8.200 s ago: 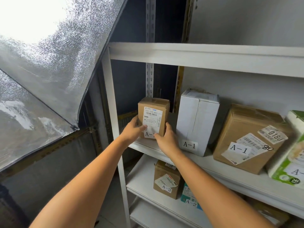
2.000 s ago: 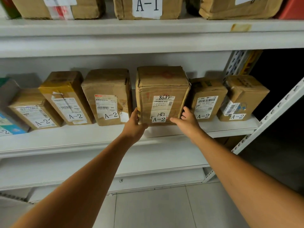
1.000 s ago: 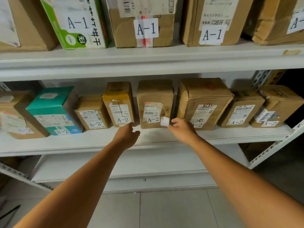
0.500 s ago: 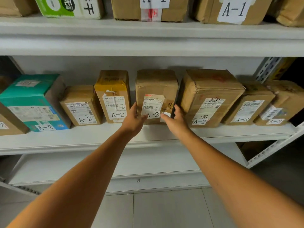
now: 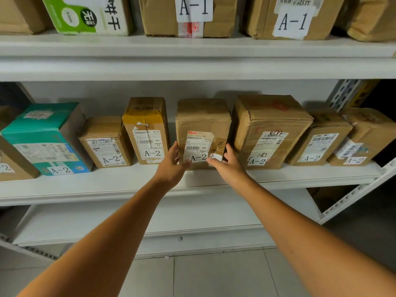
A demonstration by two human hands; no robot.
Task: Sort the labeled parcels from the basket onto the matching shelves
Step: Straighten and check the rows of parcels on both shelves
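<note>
A left hand (image 5: 171, 166) and right hand (image 5: 229, 166) clasp the sides of a brown parcel (image 5: 202, 118) labelled "A-2", standing on the middle shelf (image 5: 107, 184) between neighbouring boxes (image 5: 271, 123) also marked "A-2"; parcels tagged "A-1" (image 5: 162, 16) sit above.

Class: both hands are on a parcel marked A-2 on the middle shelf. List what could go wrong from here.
1. The loose label flap by the right hand may tear off the held parcel.
2. Gaps are tight: shifting it could nudge the yellow-taped parcel or the larger parcel beside it.
</note>
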